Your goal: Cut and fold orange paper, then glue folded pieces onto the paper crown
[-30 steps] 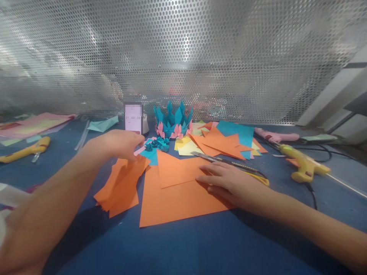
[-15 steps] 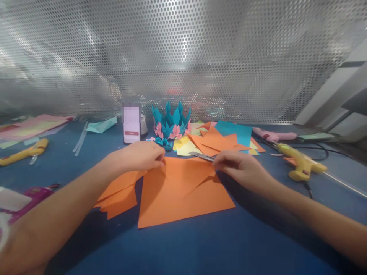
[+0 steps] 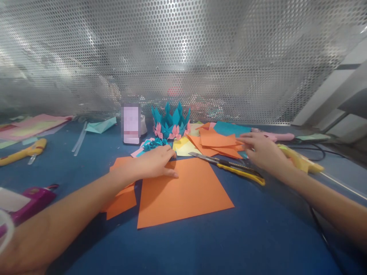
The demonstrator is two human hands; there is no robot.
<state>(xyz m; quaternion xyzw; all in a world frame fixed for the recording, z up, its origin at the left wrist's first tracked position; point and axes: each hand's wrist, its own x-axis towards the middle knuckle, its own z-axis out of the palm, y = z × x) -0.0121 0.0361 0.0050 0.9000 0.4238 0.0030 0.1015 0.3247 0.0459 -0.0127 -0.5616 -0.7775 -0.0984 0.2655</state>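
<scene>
My left hand (image 3: 160,162) rests on the upper left of a large orange sheet (image 3: 186,194), fingers apart. Under my left forearm lie smaller orange pieces (image 3: 122,204). My right hand (image 3: 259,149) is open, its fingertips at the right edge of a pile of orange paper pieces (image 3: 218,141). Between the hands, a yellow utility knife (image 3: 241,172) lies on the blue table with its blade near the sheet's top edge. Folded blue pieces (image 3: 156,144) sit just beyond my left hand.
A blue paper crown with pink flowers (image 3: 172,122) and a phone (image 3: 131,124) stand at the back. Yellow (image 3: 304,158) and pink (image 3: 275,136) glue guns with cables lie right. Another yellow tool (image 3: 25,152) and a magenta glue gun (image 3: 37,198) are left.
My right hand has moved right and away from the sheet to the orange pile, uncovering the knife. My left hand has shifted slightly right and its fingers have spread.
</scene>
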